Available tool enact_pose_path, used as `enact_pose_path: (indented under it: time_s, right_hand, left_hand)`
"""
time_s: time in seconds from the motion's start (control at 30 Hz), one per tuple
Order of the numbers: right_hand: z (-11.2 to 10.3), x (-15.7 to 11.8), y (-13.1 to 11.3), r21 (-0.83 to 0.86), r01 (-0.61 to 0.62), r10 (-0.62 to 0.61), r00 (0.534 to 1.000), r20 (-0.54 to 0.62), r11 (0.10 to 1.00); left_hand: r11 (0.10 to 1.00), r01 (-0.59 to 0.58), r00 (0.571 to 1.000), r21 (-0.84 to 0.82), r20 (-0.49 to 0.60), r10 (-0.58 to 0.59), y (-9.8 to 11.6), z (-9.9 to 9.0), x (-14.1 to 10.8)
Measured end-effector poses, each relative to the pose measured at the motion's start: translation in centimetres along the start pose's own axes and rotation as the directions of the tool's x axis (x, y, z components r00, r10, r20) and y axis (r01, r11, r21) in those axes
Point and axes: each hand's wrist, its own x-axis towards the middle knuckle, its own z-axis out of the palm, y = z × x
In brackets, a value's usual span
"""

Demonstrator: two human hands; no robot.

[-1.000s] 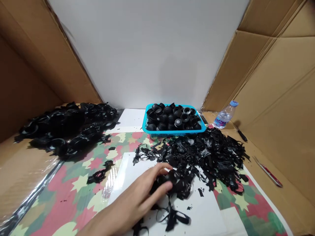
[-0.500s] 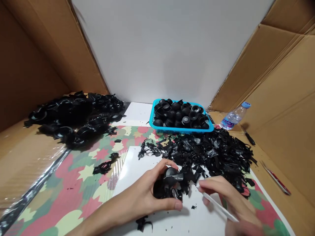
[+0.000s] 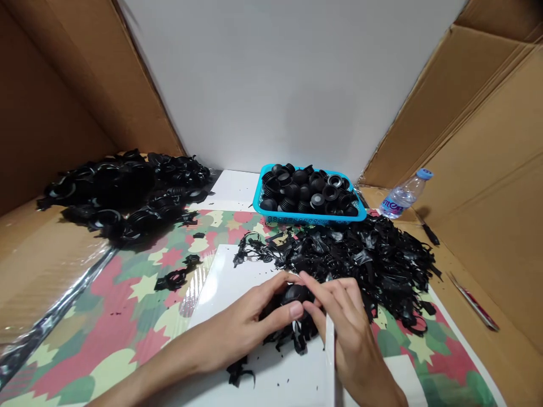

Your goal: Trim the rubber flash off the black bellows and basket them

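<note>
My left hand (image 3: 258, 316) is wrapped round a black rubber part (image 3: 296, 294) with a rounded top and ragged edges, above a white board (image 3: 220, 288). Thumb and forefinger press on its sides. Against its right side, the fingertips of my right hand (image 3: 345, 316) touch the part. A slim white tool (image 3: 330, 350) lies in the right hand, its shaft pointing down toward the bottom edge; its tip is hidden. Torn black scraps hang below the part.
Behind the hands spreads a heap of black scraps (image 3: 382, 260). A blue basket (image 3: 311, 218) holds several black parts. More black parts (image 3: 123, 192) are piled at left. At right are a bottle (image 3: 401, 198), a red-handled tool (image 3: 475, 302) and a black-handled tool (image 3: 430, 233).
My right hand has moved left and up to meet the part, and the white tool now stands more upright. My left thumb has shifted up onto the part.
</note>
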Motion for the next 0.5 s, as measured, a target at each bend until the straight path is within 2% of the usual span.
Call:
enact_pose_path:
  time_s: [0.07,0.17,0.33,0.5]
  right_hand:
    - [0.03,0.10,-0.15,0.023,0.015,-0.016,0.999,0.035,1.000]
    - [-0.10,0.11,-0.35,0.068,0.028,-0.026,0.999,-0.026,0.997]
    - [-0.48,0.12,-0.49,0.128,-0.011,0.022,0.996,-0.090,0.992]
    - [-0.34,0.06,-0.06,0.150,-0.004,0.027,0.988,-0.150,0.989]
  left_hand:
    - [0.999,0.036,0.999,-0.007,-0.024,-0.036,-0.28,-0.01,0.03]
    - [0.997,0.071,0.997,-0.031,-0.040,-0.072,-0.64,-0.11,0.23]
    - [0.985,-0.012,0.999,-0.171,-0.053,0.002,-0.78,-0.41,0.83]
    - [0.997,-0.042,0.999,-0.072,-0.022,0.041,-0.53,-0.21,0.96]
